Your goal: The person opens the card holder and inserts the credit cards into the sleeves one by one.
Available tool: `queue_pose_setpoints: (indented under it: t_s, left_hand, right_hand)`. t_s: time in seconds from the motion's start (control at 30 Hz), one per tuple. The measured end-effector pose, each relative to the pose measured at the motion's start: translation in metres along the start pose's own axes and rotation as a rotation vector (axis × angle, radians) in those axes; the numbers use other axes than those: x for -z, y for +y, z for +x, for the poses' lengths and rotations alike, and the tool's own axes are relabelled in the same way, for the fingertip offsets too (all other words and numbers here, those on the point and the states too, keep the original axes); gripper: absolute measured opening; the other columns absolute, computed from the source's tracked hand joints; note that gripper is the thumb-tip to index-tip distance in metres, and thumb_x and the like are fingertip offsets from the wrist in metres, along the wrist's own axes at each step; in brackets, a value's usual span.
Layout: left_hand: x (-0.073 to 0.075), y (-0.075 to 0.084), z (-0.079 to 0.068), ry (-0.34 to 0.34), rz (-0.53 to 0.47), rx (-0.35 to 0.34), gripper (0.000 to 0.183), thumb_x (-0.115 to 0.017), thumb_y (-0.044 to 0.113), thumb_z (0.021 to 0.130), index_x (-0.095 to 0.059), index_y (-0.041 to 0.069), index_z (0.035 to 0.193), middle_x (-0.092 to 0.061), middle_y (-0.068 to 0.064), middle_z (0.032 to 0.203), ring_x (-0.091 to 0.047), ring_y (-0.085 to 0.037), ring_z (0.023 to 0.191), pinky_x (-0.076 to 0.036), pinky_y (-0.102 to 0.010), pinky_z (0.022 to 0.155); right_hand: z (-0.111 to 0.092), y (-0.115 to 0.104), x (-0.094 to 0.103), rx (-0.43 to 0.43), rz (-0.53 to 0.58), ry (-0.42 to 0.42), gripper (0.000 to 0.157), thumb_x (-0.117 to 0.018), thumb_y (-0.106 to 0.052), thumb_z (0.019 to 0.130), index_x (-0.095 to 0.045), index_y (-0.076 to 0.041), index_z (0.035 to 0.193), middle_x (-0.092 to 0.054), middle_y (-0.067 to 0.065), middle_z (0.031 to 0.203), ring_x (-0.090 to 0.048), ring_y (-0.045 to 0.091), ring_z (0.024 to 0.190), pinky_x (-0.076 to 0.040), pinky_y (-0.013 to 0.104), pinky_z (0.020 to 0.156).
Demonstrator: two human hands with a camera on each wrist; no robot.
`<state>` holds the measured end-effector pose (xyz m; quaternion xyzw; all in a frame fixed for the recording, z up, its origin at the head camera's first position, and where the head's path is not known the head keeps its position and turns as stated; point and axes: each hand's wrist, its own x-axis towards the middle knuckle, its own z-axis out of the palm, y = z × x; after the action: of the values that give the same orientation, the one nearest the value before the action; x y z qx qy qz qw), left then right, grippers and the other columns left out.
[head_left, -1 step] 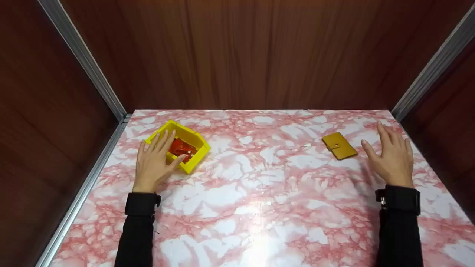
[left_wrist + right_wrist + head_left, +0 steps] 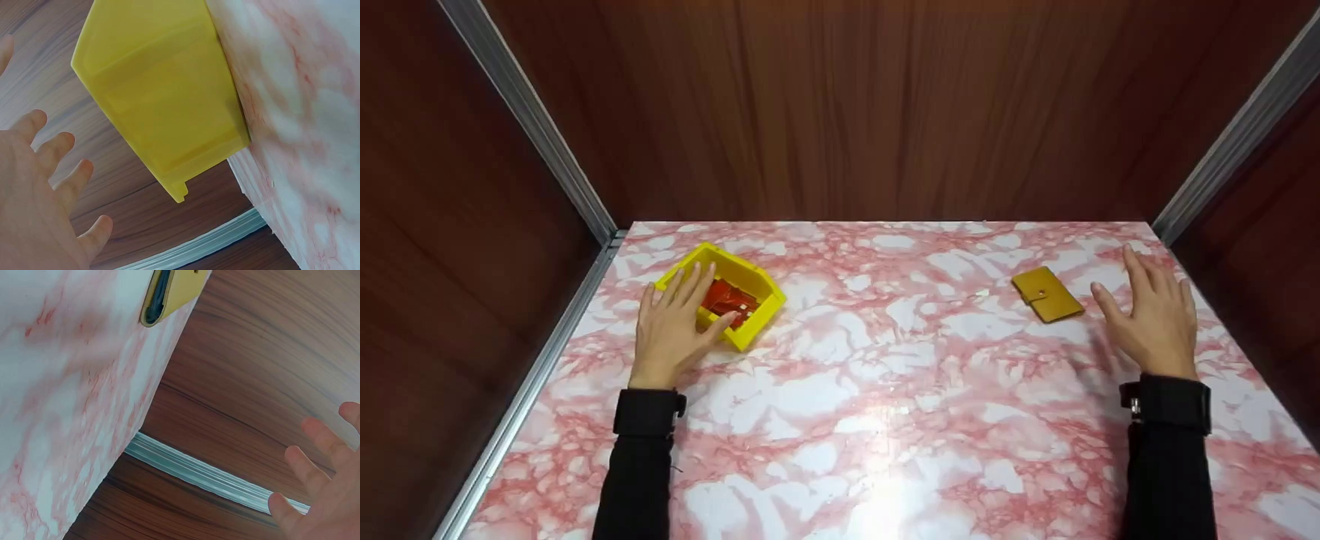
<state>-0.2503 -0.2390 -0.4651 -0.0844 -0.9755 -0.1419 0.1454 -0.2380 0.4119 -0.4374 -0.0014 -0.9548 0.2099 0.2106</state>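
A yellow plastic bin (image 2: 765,309) sits at the left of the table, with red items (image 2: 721,295) inside it. My left hand (image 2: 669,334) overlaps the bin's near left side in the head view, its fingers spread and nothing held. In the left wrist view a gap shows between that hand (image 2: 28,191) and the bin's yellow wall (image 2: 163,107). Toward the right lies a mustard wallet (image 2: 1051,298) with a snap strap. Just right of it my right hand (image 2: 1156,330) is raised with fingers apart, holding nothing. The right wrist view shows the wallet's folded edge (image 2: 152,318).
The tabletop (image 2: 840,405) has a pink and white marbled surface. Dark wood panels (image 2: 840,112) stand behind and on both sides, with metal rails (image 2: 529,124) along the corners. Black bands (image 2: 1174,405) circle both wrists.
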Motion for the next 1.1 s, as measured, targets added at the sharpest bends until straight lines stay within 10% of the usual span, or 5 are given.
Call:
queue_pose_setpoints:
  t_s: [0.6, 1.1]
  left_hand:
    - [-0.003, 0.014, 0.000, -0.030, 0.017, -0.031, 0.082, -0.061, 0.060, 0.097, -0.029, 0.026, 0.165, -0.032, -0.008, 0.169, -0.032, -0.038, 0.153, -0.016, -0.065, 0.124]
    - [-0.016, 0.081, 0.023, -0.015, -0.042, -0.205, 0.075, -0.068, 0.047, 0.098, -0.036, 0.026, 0.162, -0.047, -0.006, 0.161, -0.047, -0.034, 0.144, -0.030, -0.057, 0.122]
  right_hand:
    - [0.001, 0.018, -0.038, -0.067, -0.018, -0.304, 0.090, -0.054, -0.060, 0.101, -0.019, -0.007, 0.165, -0.029, 0.043, 0.154, -0.030, 0.062, 0.140, -0.025, 0.078, 0.108]
    - [0.028, -0.013, -0.070, -0.066, 0.012, -0.680, 0.084, -0.056, -0.045, 0.104, -0.017, -0.003, 0.164, -0.006, 0.032, 0.169, -0.014, 0.060, 0.149, -0.022, 0.075, 0.115]
